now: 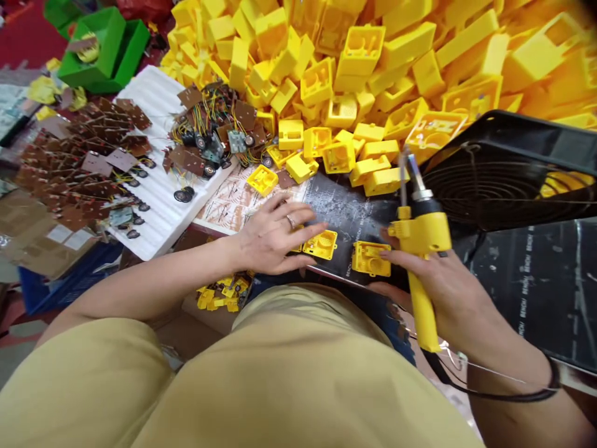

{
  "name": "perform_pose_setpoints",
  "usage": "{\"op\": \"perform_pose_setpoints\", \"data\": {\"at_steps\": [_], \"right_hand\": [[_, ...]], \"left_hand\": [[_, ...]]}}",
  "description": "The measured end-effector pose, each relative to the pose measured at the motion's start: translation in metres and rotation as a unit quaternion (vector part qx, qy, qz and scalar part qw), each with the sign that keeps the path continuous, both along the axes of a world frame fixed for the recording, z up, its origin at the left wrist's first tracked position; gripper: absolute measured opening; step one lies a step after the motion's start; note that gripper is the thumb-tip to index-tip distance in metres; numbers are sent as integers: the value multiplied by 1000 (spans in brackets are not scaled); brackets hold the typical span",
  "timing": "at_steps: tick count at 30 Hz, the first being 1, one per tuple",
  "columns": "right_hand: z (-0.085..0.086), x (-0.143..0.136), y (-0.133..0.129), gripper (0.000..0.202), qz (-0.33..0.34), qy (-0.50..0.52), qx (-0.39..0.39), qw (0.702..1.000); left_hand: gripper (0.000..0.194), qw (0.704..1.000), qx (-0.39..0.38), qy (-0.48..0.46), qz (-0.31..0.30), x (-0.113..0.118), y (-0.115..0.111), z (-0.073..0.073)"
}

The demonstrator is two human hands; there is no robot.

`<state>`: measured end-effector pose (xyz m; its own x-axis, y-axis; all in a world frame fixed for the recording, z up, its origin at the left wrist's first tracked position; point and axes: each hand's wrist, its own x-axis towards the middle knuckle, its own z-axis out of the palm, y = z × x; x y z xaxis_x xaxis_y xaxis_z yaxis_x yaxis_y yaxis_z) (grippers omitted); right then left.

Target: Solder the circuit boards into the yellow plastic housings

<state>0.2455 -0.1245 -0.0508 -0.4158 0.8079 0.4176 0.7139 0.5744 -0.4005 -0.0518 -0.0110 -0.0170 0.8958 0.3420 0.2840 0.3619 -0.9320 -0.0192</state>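
Left hand (pixel 265 239): grip wide, fingers spread, we note, over the left case (pixel 321 244), a yellow piece open side up near the table's edge.
Right hand (pixel 450 286): grip closed around our yellow soldering gun (pixel 425 298), tip raised; thumb at the right case (pixel 366 256), also open side up.
Table (pixel 336 196): dark surface under both cases, which we list as set apart.
Heap of yellow cases (pixel 321 81): beyond our hands.
Black fan (pixel 485 177): at our right.
White foam board (pixel 156 214): at our left, carrying brown circuit boards (pixel 79 165).
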Motion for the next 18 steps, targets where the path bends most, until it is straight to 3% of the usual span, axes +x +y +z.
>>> {"op": "perform_pose_setpoints", "data": {"at_steps": [3,5,8,12,15,18], "right_hand": [[3,-11,2,50,-58,-71,89,992],[2,-22,4,45,-82,-101,115,985],[-4,-30,6,32,-60,-73,79,992],[-10,-27,4,39,-37,-18,38,998],[-8,-21,2,47,-79,-27,47,995],[-7,-17,2,47,-102,-32,58,993]], "left_hand": [[33,993,-12,-18,116,-15,29,16],[30,988,-30,31,149,-21,53,23],[30,987,-76,116,85,-20,82,23],[23,976,-74,206,-9,-5,97,16],[18,977,-75,199,-13,1,101,17],[21,979,-134,152,4,-4,103,22]]}}
